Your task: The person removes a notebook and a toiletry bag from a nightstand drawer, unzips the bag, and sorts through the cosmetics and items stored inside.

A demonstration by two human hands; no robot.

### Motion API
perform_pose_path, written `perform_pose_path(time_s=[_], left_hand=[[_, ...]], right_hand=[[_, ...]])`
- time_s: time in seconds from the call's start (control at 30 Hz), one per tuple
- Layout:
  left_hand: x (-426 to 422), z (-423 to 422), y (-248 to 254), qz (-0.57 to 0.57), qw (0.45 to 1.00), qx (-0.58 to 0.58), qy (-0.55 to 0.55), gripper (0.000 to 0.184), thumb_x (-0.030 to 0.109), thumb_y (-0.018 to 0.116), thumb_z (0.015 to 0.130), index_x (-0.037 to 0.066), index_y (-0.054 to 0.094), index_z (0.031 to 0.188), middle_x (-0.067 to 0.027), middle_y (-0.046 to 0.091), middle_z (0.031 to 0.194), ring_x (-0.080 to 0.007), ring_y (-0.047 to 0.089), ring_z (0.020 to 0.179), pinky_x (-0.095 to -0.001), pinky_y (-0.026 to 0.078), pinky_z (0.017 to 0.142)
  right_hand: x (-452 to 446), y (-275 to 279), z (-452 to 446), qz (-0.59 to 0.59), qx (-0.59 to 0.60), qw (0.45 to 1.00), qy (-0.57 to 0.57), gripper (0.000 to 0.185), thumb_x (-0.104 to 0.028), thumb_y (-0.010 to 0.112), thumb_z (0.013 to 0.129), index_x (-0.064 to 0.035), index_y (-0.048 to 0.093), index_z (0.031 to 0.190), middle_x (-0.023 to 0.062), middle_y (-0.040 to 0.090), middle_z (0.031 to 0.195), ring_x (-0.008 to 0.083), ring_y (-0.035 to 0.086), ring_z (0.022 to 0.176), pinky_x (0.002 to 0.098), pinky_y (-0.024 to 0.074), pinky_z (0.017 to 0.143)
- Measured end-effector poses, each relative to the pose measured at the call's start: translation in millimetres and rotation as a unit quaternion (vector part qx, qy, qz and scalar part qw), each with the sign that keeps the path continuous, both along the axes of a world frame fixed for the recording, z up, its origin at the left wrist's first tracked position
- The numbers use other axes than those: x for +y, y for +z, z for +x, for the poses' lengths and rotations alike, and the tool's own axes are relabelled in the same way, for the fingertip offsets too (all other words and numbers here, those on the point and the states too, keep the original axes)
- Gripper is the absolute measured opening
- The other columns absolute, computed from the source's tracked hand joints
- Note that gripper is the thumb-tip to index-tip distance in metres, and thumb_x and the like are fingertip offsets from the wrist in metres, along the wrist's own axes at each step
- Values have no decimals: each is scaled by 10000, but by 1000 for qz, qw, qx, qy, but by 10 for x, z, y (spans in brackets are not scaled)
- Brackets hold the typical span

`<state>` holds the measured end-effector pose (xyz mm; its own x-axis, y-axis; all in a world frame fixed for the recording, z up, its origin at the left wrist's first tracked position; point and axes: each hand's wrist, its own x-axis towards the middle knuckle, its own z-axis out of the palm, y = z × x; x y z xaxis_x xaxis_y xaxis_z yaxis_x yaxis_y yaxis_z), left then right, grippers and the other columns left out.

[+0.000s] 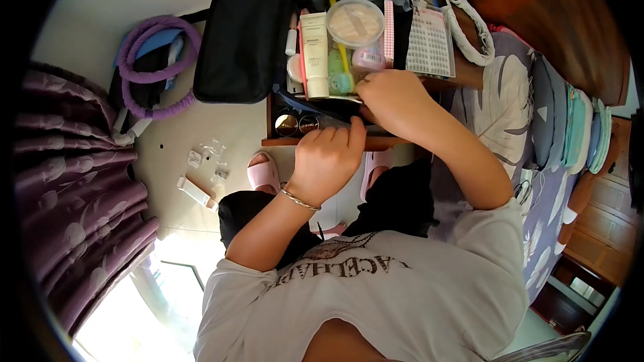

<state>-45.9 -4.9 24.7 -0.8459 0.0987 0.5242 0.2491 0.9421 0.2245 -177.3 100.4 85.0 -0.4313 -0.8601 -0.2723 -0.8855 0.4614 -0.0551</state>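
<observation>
An open black cosmetics bag (245,33) lies over the drawer, its lid folded to the left. Inside are a cream-coloured tube (314,53), a round clear compact (355,21), a yellow-handled brush (341,47), a green item (341,81) and a pink bottle (369,59). My left hand (329,161), with a bracelet at the wrist, is closed at the bag's front edge. Close beside it, my right hand (394,102) is closed at the front right corner. The fingertips of both are mostly hidden, so what they pinch cannot be made out.
Gold-lidded jars (286,125) sit in the wooden drawer (275,142) under the bag. An eyelash sheet (429,40) and a white headband (473,30) lie to the right. Purple rings (159,67) hang at left. A tube (196,192) and plastic wrappers (213,149) lie on the floor.
</observation>
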Motion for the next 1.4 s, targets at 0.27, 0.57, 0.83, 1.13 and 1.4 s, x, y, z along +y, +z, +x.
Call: perform_pose_path(time_s=[0.27,0.57,0.83,1.13,1.4], left_hand=[[-48,-12,87,50,998,20,17,184,162,704,755,43,614,862,-15,515,583,-157,536,503,-293,416,459],[-301,-16,212,644,751,-142,-29,198,220,612,901,28,614,949,-53,636,700,-127,539,517,-235,421,497],[-573,-51,324,827,554,-56,-77,203,221,497,976,48,600,951,17,563,697,-35,446,593,-182,339,538],[-552,-28,471,830,486,-193,-195,344,274,426,1005,-11,559,1144,-46,646,952,-75,577,821,-212,479,732],[-846,-16,517,712,627,-285,-138,380,265,439,985,-43,533,1188,-141,672,959,-184,668,677,-231,538,571]], right_hand=[[278,571,106,-267,-154,945,-110,215,-110,645,828,-5,630,1015,109,656,854,183,597,629,274,468,577],[540,371,141,-412,-497,699,-309,311,-140,578,908,50,565,1154,131,662,877,89,517,623,212,417,564],[339,271,439,-398,-576,657,-279,366,-63,597,881,42,512,1221,145,651,1000,112,592,751,232,486,673],[-219,70,906,-335,-365,838,-229,409,-119,820,703,-2,529,964,25,658,823,55,604,663,205,476,570],[-227,179,518,-568,-357,674,-309,245,-235,587,928,10,601,932,-39,498,633,17,384,522,171,280,468]])
